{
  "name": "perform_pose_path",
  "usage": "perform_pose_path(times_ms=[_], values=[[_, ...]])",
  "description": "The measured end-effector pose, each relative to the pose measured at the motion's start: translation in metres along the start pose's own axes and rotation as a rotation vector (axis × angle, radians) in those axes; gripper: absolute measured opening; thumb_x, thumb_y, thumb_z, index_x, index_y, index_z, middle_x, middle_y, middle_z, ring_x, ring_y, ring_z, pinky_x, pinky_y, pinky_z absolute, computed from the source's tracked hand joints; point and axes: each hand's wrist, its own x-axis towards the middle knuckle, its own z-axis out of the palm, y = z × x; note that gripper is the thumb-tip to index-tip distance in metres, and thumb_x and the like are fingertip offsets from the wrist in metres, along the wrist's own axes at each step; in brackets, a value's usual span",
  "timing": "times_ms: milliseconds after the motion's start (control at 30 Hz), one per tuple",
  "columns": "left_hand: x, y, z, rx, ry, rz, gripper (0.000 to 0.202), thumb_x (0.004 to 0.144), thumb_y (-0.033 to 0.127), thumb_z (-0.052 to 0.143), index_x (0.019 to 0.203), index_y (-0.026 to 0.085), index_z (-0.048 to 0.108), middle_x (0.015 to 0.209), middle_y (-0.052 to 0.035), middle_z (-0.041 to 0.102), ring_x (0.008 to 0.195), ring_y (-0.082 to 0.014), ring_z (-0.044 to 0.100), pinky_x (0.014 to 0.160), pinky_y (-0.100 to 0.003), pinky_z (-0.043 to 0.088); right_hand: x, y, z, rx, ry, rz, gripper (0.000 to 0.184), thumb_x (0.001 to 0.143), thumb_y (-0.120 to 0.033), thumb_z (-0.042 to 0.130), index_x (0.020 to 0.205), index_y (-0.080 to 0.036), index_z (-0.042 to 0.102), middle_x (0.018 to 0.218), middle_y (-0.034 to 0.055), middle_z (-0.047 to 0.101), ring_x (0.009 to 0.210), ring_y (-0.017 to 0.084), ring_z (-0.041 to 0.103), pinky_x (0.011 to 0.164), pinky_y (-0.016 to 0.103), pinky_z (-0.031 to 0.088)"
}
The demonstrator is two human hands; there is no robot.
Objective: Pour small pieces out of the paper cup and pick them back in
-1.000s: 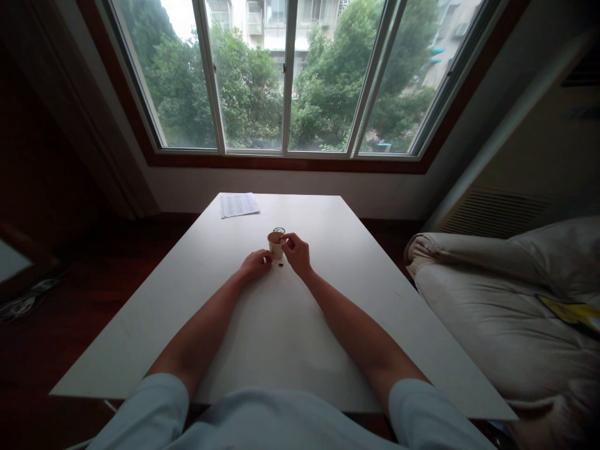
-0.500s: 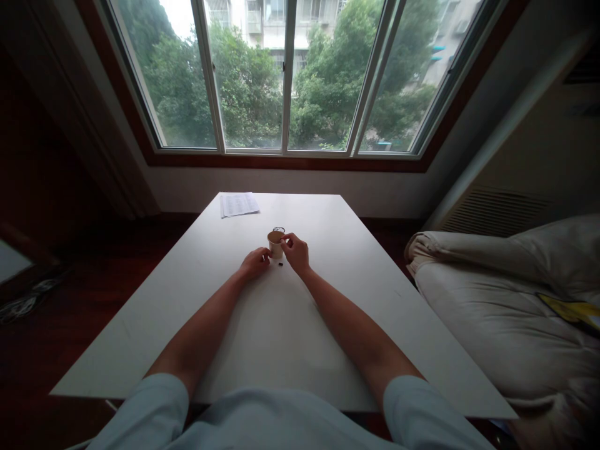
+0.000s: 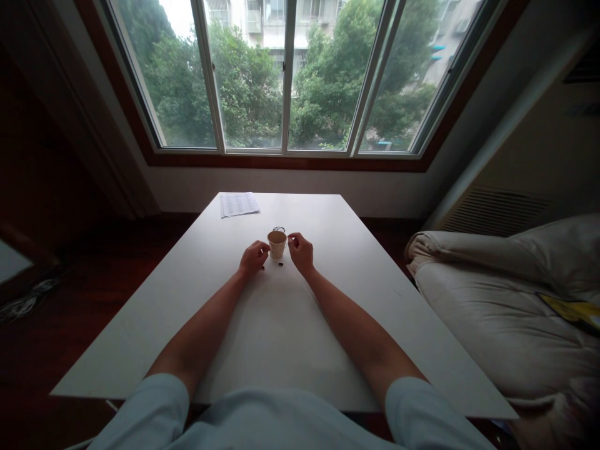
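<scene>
A small paper cup [image 3: 277, 248] with a brown inside stands upright on the white table [image 3: 281, 325], between my hands. My left hand [image 3: 254, 257] is at its left side with thumb and fingers closed together. The fingertips are at the cup's wall; whether they touch it I cannot tell. My right hand [image 3: 301, 252] is at the right of the rim, its fingers curled into a pinch. What either pinch holds, if anything, is too small to make out. A small black piece [image 3: 280, 264] lies in front of the cup, and another dark piece [image 3: 263, 268] lies below my left hand.
A thin dark loop [image 3: 279, 229], perhaps a cord, lies just behind the cup. Printed papers [image 3: 239, 204] rest at the table's far left corner. A padded beige sofa [image 3: 469, 300] stands along the right, and a wide window [image 3: 285, 94] is beyond the table.
My right hand has moved from over the cup's rim to its right side. My left hand has shifted slightly left and up, and a dark piece now shows under it.
</scene>
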Motion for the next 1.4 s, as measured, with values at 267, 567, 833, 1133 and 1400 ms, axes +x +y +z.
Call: perform_pose_path(times_ms=[267, 567, 833, 1133, 1400], values=[[0.001, 0.005, -0.003, 0.024, 0.166, 0.018, 0.024, 0.094, 0.02, 0.048, 0.101, 0.021, 0.07, 0.095, -0.0043, 0.062, 0.068, -0.0115, 0.053, 0.07, -0.026, 0.046, 0.0, 0.034, -0.008, -0.004, 0.044, 0.113, 0.034, 0.089, -0.04, 0.043, 0.094, -0.018, 0.068, 0.063, -0.0013, 0.055, 0.061, 0.015, 0.05, 0.063, 0.025, 0.039], [0.002, 0.013, -0.004, 0.016, 0.198, -0.015, 0.02, 0.095, 0.025, 0.05, 0.098, 0.02, 0.069, 0.096, -0.005, 0.066, 0.075, -0.0139, 0.059, 0.075, -0.028, 0.049, -0.004, 0.033, -0.005, 0.007, 0.009, 0.084, 0.032, 0.088, -0.04, 0.044, 0.092, -0.019, 0.068, 0.06, -0.0025, 0.053, 0.058, 0.015, 0.048, 0.062, 0.025, 0.038], [0.001, 0.017, -0.004, -0.027, 0.208, -0.071, 0.021, 0.095, 0.03, 0.05, 0.099, 0.021, 0.068, 0.096, -0.0052, 0.071, 0.077, -0.0155, 0.062, 0.076, -0.029, 0.05, -0.006, 0.031, -0.005, -0.003, -0.016, 0.071, 0.032, 0.088, -0.04, 0.044, 0.092, -0.019, 0.068, 0.06, -0.0024, 0.053, 0.058, 0.015, 0.049, 0.062, 0.025, 0.038], [0.001, 0.024, -0.004, -0.014, 0.209, -0.021, 0.02, 0.095, 0.029, 0.05, 0.097, 0.02, 0.067, 0.093, -0.0047, 0.068, 0.073, -0.0137, 0.058, 0.073, -0.027, 0.047, -0.008, 0.03, -0.002, -0.001, -0.028, 0.047, 0.032, 0.089, -0.04, 0.043, 0.089, -0.02, 0.068, 0.059, -0.0031, 0.05, 0.057, 0.014, 0.047, 0.06, 0.024, 0.037], [-0.001, 0.028, -0.004, -0.02, 0.236, 0.03, 0.021, 0.098, 0.026, 0.044, 0.1, 0.02, 0.064, 0.097, -0.0045, 0.065, 0.077, -0.0132, 0.058, 0.073, -0.026, 0.046, -0.008, 0.027, -0.004, -0.012, -0.043, 0.049, 0.031, 0.088, -0.039, 0.045, 0.089, -0.02, 0.068, 0.058, -0.0031, 0.05, 0.056, 0.014, 0.046, 0.059, 0.024, 0.037]])
